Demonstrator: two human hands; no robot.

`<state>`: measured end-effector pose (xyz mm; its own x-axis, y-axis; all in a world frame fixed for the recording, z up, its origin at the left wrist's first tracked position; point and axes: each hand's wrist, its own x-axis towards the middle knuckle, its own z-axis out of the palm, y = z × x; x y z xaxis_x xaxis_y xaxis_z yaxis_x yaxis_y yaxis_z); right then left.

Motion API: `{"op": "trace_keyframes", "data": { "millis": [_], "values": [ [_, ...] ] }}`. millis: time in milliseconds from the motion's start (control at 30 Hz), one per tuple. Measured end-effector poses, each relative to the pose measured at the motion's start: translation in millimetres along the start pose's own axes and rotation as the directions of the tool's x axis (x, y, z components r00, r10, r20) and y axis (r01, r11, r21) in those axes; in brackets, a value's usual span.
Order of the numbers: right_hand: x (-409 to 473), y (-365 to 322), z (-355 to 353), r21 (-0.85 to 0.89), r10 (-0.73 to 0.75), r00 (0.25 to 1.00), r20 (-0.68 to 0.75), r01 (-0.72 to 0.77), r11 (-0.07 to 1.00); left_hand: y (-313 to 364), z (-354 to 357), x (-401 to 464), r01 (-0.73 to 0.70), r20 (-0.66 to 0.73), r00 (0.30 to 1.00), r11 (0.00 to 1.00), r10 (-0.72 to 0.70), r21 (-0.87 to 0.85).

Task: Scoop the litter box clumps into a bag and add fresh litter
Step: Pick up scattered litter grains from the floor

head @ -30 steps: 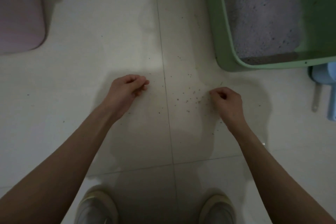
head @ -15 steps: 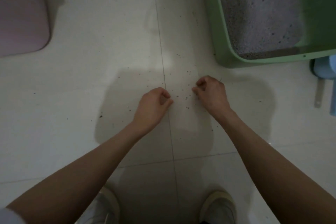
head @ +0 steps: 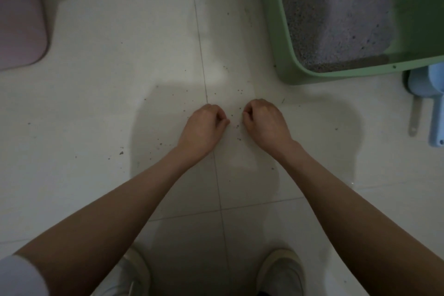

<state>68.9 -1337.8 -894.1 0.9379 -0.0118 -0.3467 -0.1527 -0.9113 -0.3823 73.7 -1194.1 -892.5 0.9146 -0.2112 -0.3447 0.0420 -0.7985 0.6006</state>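
A green litter box point(head: 276, 38) stands at the upper right, holding grey litter point(head: 336, 19) heaped toward its far side. Dark spilled litter grains point(head: 237, 125) dot the white tile floor in front of it. My left hand point(head: 204, 125) and my right hand point(head: 263, 122) rest on the floor close together, knuckles up and fingers curled under. A few grains lie in the narrow gap between them. Nothing shows inside either hand. No bag is in view.
A light blue scoop point(head: 432, 94) lies on the floor right of the box, beside a thin grey handle point(head: 414, 115). A pink rounded object point(head: 19, 24) sits at the far left. My two shoes point(head: 281, 274) are at the bottom edge.
Both hands have slid inward along the floor from wide apart until they nearly meet. Fewer loose grains show between them now.
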Motion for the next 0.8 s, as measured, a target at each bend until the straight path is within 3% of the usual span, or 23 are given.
{"op": "trace_keyframes", "data": {
  "millis": [67,100,133,167,200,233,300,367,400,433,500,533,567,600,667,800],
  "values": [
    [-4,1,-7,0.329,0.130,0.991,-0.031,-0.113,0.938,3,-11,0,0.133,-0.013,0.990,0.962,-0.140,-0.239],
    [-6,3,-14,0.582,0.218,0.976,0.007,-0.181,0.793,2,-18,-1,0.212,0.040,0.976,0.881,-0.216,-0.423],
    [-8,6,-21,0.816,0.281,0.955,0.100,-0.240,0.526,2,-25,-2,0.278,0.125,0.958,0.739,-0.257,-0.613],
    [-11,8,-28,0.941,0.279,0.930,0.239,-0.292,0.169,0,-32,-4,0.317,0.205,0.945,0.559,-0.254,-0.766],
    [-14,11,-33,0.932,0.221,0.907,0.358,-0.330,-0.152,-4,-37,-6,0.342,0.270,0.935,0.382,-0.229,-0.859],
    [-17,14,-37,0.868,0.146,0.894,0.423,-0.353,-0.350,-7,-41,-8,0.359,0.314,0.928,0.254,-0.203,-0.898],
    [-21,18,-39,0.809,0.057,0.891,0.451,-0.381,-0.447,-11,-42,-13,0.373,0.337,0.922,0.206,-0.190,-0.905],
    [-21,19,-35,0.831,0.051,0.894,0.445,-0.391,-0.396,-13,-37,-15,0.362,0.290,0.925,0.341,-0.244,-0.868],
    [-20,19,-34,0.857,0.071,0.895,0.441,-0.396,-0.330,-13,-33,-15,0.355,0.244,0.928,0.476,-0.280,-0.804],
    [-18,19,-32,0.899,0.121,0.900,0.418,-0.391,-0.199,-12,-28,-15,0.344,0.190,0.935,0.640,-0.299,-0.687],
    [-13,21,-29,0.886,0.264,0.920,0.290,-0.363,0.290,-11,-18,-16,0.240,0.092,0.971,0.912,-0.222,-0.334],
    [-10,21,-28,0.766,0.307,0.930,0.201,-0.345,0.543,-11,-14,-18,0.157,0.064,0.987,0.968,-0.147,-0.197],
    [-7,20,-26,0.613,0.301,0.947,0.113,-0.305,0.729,-12,-10,-19,0.078,0.051,0.996,0.989,-0.072,-0.123],
    [-5,19,-24,0.480,0.262,0.963,0.061,-0.259,0.838,-12,-7,-20,0.014,0.051,0.999,0.996,-0.010,-0.089],
    [-1,15,-20,0.334,0.198,0.979,0.039,-0.200,0.921,-12,-1,-20,-0.051,0.059,0.997,0.997,0.054,-0.050],
    [5,9,-14,0.204,0.165,0.985,0.042,-0.170,0.964,-11,4,-14,-0.073,0.061,0.996,0.997,0.072,0.006]
  ]
}}
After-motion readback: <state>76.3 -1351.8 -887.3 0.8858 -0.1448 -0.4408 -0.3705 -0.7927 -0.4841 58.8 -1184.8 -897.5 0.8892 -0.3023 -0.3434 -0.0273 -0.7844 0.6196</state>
